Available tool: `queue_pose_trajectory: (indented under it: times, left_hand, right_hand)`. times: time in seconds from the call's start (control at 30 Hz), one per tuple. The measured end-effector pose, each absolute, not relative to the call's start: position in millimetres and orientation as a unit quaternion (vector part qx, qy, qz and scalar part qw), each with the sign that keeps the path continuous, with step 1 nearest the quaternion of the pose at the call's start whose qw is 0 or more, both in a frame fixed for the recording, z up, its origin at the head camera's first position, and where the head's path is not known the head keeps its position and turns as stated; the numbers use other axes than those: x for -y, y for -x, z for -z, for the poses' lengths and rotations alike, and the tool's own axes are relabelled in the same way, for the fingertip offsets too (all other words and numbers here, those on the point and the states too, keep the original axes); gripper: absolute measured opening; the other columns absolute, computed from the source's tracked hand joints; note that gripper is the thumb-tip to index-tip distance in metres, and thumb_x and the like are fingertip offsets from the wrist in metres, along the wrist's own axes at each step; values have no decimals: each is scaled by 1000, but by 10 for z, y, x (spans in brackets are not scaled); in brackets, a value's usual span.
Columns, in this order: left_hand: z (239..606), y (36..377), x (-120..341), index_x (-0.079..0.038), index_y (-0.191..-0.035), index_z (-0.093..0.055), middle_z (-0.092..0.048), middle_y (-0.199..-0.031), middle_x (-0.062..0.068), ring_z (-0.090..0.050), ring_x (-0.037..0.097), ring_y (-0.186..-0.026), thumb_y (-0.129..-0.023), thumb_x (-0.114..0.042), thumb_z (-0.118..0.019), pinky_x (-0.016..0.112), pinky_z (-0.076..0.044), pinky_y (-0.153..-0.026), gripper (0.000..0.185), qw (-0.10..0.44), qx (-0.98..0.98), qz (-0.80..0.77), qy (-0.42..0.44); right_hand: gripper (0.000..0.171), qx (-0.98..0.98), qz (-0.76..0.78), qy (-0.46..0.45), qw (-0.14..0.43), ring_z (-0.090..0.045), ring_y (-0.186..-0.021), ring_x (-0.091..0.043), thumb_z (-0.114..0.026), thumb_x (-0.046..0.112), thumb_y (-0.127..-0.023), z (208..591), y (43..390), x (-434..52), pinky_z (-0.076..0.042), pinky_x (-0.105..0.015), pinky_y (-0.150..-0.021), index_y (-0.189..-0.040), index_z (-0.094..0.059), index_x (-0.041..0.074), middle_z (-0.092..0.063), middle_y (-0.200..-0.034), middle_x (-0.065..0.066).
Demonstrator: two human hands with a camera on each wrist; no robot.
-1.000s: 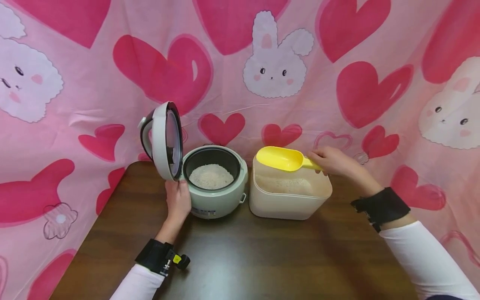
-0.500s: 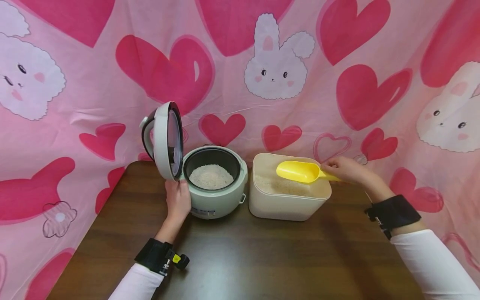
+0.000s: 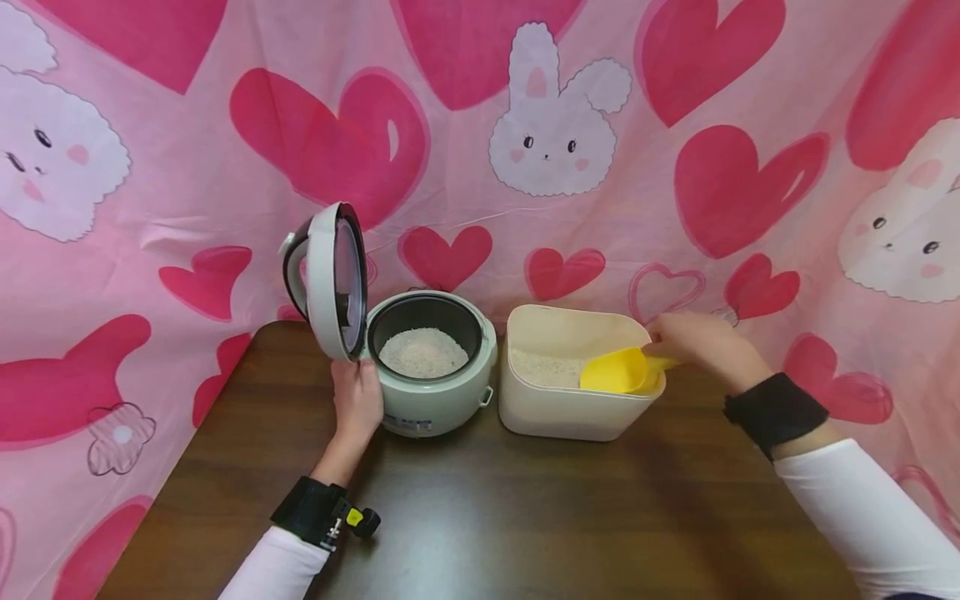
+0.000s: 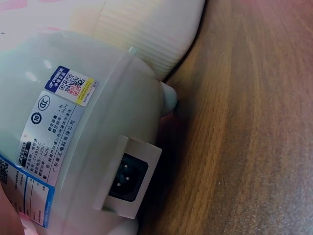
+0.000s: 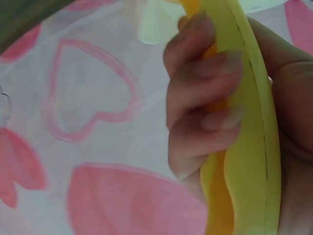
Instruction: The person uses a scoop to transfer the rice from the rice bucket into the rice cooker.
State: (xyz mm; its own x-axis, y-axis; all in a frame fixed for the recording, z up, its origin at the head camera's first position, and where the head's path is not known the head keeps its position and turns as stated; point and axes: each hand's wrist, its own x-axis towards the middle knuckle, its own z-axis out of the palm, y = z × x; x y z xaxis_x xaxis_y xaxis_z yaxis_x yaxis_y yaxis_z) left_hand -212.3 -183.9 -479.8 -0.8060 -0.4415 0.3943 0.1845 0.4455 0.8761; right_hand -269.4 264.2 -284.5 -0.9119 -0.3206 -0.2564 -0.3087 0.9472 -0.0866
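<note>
Currently, right hand: we curl our fingers round the yellow scoop handle, bowl dipped below the grip into the rice bin.
Left hand: we rest it against the rice cooker body, probably to steady it; finger curl cannot be told.
Cooker lid: upright above that hand, pot exposed.
Contents: white rice in the pot; rice in the bin.

Scoop and cooker partly hidden
Yellow scoop tip buried behind container wall; cooker label cut off at edge.
</note>
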Motion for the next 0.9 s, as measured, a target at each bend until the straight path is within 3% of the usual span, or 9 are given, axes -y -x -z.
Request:
queue_pose_trajectory:
  times: [0.33,0.67,0.9]
  left_hand:
    - [4775,2114,1821,7,-140,-49,-46,-131,38,-42,52,-124,-101,-20,-35,70,-33,-101,49,299,794,523,-80]
    - [4796,2104,1792,4,-143,-47,-44,-134,37,-41,51,-127,-103,-23,-35,71,-32,-104,51,273,793,536,-96]
    - [4794,2140,1830,2,-148,-45,-43,-142,35,-39,49,-134,-103,-20,-34,66,-30,-111,52,291,793,529,-80]
  right_hand:
    - [27,-982,8,117,149,-57,-72,-27,-84,26,-86,2698,2720,-2380,-59,-37,-67,-97,-69,7,-65,-81,-7]
    - [29,-971,27,96,217,-60,-78,-29,-80,28,-89,2799,2759,-2280,-59,-35,-68,-104,-69,5,-67,-90,-9]
    - [26,-966,24,116,229,-60,-79,-27,-76,30,-93,2903,2757,-2258,-58,-33,-68,-105,-68,7,-65,-90,-7]
